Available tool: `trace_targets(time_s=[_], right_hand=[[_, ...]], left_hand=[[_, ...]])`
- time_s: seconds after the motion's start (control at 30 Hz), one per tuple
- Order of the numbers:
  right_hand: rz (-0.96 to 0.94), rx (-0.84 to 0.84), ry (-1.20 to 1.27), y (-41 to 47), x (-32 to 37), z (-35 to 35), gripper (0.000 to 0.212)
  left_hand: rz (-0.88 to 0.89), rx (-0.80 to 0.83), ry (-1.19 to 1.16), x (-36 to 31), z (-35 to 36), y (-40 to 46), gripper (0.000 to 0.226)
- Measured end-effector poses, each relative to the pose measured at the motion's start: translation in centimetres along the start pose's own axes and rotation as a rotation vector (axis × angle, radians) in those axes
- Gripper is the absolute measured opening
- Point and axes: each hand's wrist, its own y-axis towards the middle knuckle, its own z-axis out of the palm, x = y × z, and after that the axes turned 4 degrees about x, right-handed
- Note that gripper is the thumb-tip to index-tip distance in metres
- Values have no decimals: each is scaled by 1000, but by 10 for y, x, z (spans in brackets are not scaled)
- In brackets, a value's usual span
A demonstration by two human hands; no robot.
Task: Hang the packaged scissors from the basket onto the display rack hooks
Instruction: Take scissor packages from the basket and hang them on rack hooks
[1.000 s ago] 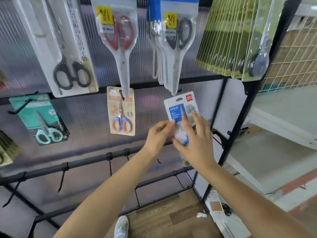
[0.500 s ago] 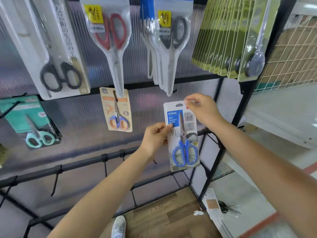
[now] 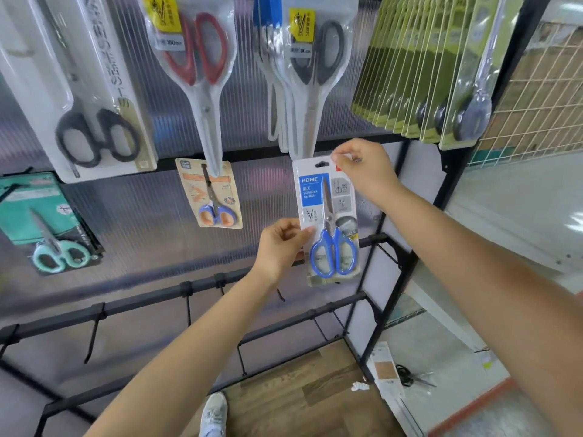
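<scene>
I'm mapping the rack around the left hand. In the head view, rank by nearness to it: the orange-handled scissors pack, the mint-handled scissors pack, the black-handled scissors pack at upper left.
From the left hand:
1. Orange-handled scissors pack, just up-left.
2. Black-handled scissors pack, upper left.
3. Mint-handled scissors pack, far left.

Both my bare forearms reach up and forward. My left hand pinches the left edge of the white-and-blue carded pack of blue-handled scissors at mid-height, thumb in front. My right hand pinches its top right corner, fingers curled, wrist bent downward.
</scene>
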Motion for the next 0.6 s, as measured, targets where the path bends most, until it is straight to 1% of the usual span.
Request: trace_targets(time_s=[0.2, 0.43, 0.6], right_hand=[[33, 3, -10, 7, -13, 12, 9], [2, -7, -21, 28, -19, 29, 8], [19, -9, 37, 40, -22, 40, 15]], left_hand=[[-26, -52, 99, 11, -7, 16, 4], [-21, -92, 249, 17, -17, 45, 11], [-35, -115, 338, 15, -27, 70, 16]])
